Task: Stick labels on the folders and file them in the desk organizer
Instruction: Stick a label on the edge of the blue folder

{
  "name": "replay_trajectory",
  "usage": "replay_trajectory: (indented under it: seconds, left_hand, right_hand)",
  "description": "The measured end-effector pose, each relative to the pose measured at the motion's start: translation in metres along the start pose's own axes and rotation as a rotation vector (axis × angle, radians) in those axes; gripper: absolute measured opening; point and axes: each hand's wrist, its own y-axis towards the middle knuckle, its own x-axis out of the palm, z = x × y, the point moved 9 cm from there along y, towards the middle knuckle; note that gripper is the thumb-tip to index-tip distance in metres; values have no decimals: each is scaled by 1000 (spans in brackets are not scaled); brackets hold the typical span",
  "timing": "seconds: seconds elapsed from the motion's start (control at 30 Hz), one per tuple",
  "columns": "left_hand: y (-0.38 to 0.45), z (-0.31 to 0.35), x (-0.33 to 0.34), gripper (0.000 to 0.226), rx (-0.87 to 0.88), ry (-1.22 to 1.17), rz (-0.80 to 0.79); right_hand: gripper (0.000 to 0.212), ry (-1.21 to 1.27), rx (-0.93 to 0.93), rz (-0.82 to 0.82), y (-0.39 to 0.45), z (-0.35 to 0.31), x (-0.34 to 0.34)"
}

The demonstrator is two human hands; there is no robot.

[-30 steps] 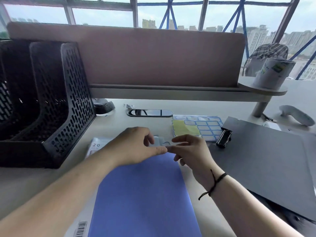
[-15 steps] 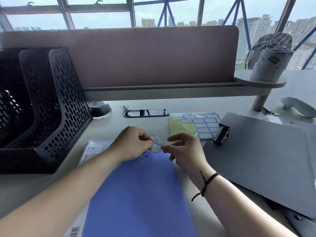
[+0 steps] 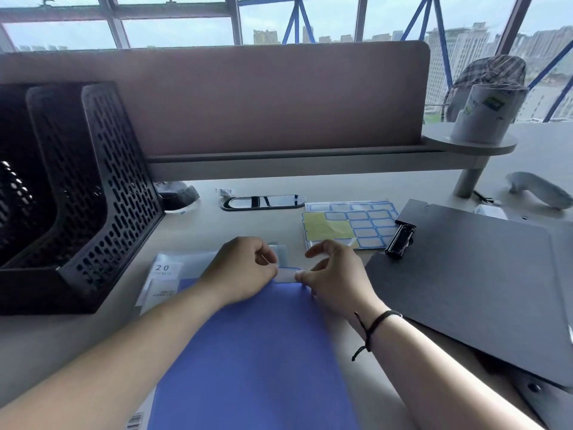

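A blue folder (image 3: pixel 257 352) lies flat on the desk in front of me. At its far edge a small white label with a blue border (image 3: pixel 286 275) is pinched from both sides. My left hand (image 3: pixel 242 271) holds its left end and my right hand (image 3: pixel 336 274) holds its right end. The label sits right at the folder's top edge. A sheet of blue-bordered labels (image 3: pixel 350 225), partly peeled to yellow backing, lies beyond my right hand. The black mesh desk organizer (image 3: pixel 93 193) stands at the left.
A dark grey folder (image 3: pixel 483 283) with a black binder clip (image 3: pixel 400 237) lies to the right. A white pack marked 20 (image 3: pixel 164 274) peeks out under the blue folder. A grommet cover (image 3: pixel 263 202), a desk divider (image 3: pixel 248 97) and a paper roll (image 3: pixel 486 113) are behind.
Both hands have drawn slightly apart and the label now lies stretched between them at the folder's top edge. The view has tilted a little lower.
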Motion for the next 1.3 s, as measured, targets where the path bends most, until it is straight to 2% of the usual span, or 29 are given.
replay_trajectory:
  seconds: [0.5, 0.87, 1.07, 1.13, 1.3]
  left_hand:
    - [-12, 7, 2, 18, 102, 138, 129]
    - [-11, 5, 2, 10, 104, 132, 137]
    - [-11, 8, 0, 4, 154, 129, 156]
    - [-11, 8, -1, 9, 191, 140, 153]
    - [-11, 8, -3, 13, 253, 192, 96]
  right_hand:
    - [35, -101, -59, 55, -6, -7, 0]
    - [29, -107, -64, 68, -5, -4, 1]
    - [11, -196, -117, 26, 0, -3, 6]
    - [7, -222, -134, -1, 1, -4, 6]
    - [13, -252, -182, -61, 1, -7, 7]
